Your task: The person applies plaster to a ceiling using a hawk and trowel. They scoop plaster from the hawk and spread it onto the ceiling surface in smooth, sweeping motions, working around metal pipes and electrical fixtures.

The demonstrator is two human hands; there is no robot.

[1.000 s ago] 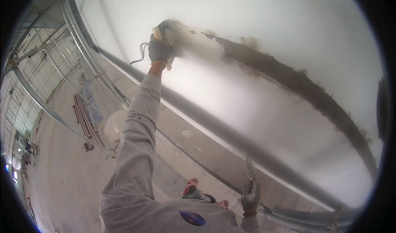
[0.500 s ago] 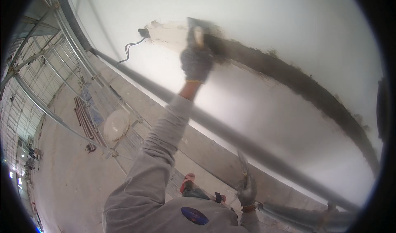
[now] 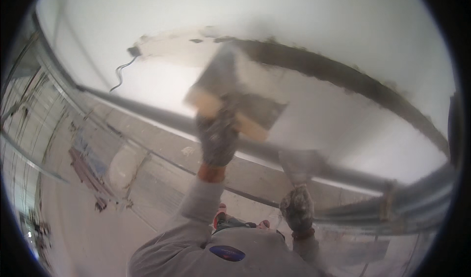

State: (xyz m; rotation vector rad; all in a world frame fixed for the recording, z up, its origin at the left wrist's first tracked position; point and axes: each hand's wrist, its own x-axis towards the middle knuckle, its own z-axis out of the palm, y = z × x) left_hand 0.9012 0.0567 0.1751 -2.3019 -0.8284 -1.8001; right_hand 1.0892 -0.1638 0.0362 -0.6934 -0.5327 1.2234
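My left hand (image 3: 217, 138), in a dark work glove, grips a plastering trowel (image 3: 223, 68) by its light wooden handle. The trowel is smeared by motion, with its plate overlapping the left end of a dark grey mortar strip (image 3: 338, 76) on the white wall (image 3: 333, 115). Left of that strip, a pale, rough-edged band (image 3: 169, 44) continues along the wall. Lower right, my gloved right hand (image 3: 298, 208) is closed around the handle of a broad putty knife (image 3: 300, 163), its flared blade pointing up, apart from the trowel.
A loose cable (image 3: 119, 75) hangs from a dark hole at the pale band's left end. A long grey pipe (image 3: 147, 107) crosses before the wall, and more tubes (image 3: 417, 196) lie at right. Scaffold bars (image 3: 37, 161) stand left. Below are reddish pipes (image 3: 87, 176) and a pale rounded object (image 3: 125, 165).
My left hand has pulled the trowel down and turned its plate into view. My right hand has risen, with the putty knife's blade now showing broadly. The whole view has shifted.
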